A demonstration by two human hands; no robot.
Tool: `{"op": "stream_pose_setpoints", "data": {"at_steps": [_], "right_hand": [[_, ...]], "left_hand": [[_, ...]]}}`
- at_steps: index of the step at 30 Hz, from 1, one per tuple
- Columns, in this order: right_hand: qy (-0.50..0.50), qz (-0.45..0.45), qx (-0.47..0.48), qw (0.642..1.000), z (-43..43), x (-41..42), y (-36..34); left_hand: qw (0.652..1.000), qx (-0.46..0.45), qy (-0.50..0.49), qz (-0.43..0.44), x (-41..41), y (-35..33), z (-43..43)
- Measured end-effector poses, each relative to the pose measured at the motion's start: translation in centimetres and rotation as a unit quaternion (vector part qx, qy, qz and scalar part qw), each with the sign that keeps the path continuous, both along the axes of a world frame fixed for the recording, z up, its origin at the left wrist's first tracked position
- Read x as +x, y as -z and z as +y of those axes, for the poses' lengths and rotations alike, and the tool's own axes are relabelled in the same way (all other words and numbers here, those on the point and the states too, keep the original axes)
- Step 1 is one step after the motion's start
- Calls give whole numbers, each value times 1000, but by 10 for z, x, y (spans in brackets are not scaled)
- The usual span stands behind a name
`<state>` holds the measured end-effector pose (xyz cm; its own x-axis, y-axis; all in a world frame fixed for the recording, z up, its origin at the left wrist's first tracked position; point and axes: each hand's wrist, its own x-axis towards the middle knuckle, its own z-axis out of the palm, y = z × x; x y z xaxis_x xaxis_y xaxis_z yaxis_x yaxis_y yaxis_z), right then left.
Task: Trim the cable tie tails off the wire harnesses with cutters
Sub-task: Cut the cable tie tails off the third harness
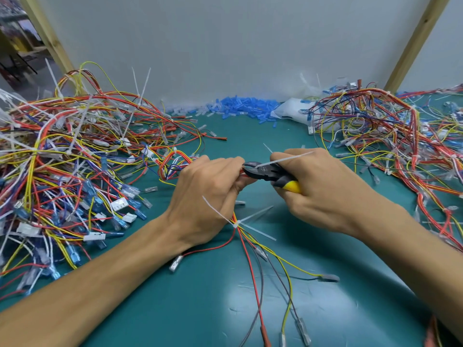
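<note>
Above centre of green mat (220, 304), head view: left hand (208, 194) curled round wire harness (241, 234), pinching it right beside cutters (263, 172). Right hand (323, 186) grips yellow-grey handles. Cutter jaws at base of white cable tie tail (288, 159); jaw gap unclear. Tail slants up-right across right knuckles. Harness wires trail toward near edge; second tie (235, 224), tails untrimmed, sits below left hand. Tangled harness piles left (75, 159) and right (400, 136); blue sleeves heap (248, 106) by back wall.
</note>
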<state>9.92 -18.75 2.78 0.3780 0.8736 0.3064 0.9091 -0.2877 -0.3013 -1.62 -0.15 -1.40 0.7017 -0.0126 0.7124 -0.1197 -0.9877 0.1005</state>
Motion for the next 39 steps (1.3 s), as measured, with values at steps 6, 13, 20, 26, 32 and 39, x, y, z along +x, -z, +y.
{"op": "stream_pose_setpoints", "data": {"at_steps": [6, 13, 20, 26, 32, 39], "right_hand": [[26, 8, -8, 1000, 4, -5, 4], [15, 21, 12, 1000, 4, -6, 9], [5, 28, 75, 997, 7, -5, 16], [1, 27, 98, 995, 9, -3, 13], [-12, 29, 100, 994, 9, -1, 19], [-7, 61, 84, 995, 8, -4, 19]], "left_hand": [[1000, 4, 1, -7, 0, 2, -1], [1000, -2, -1, -1, 0, 2, -1], [1000, -21, 8, -15, -1, -1, -3], [998, -64, 15, -17, -2, -4, -5], [998, -60, 20, -26, -2, -6, -8], [997, -62, 20, -28, -3, -4, -8]]}}
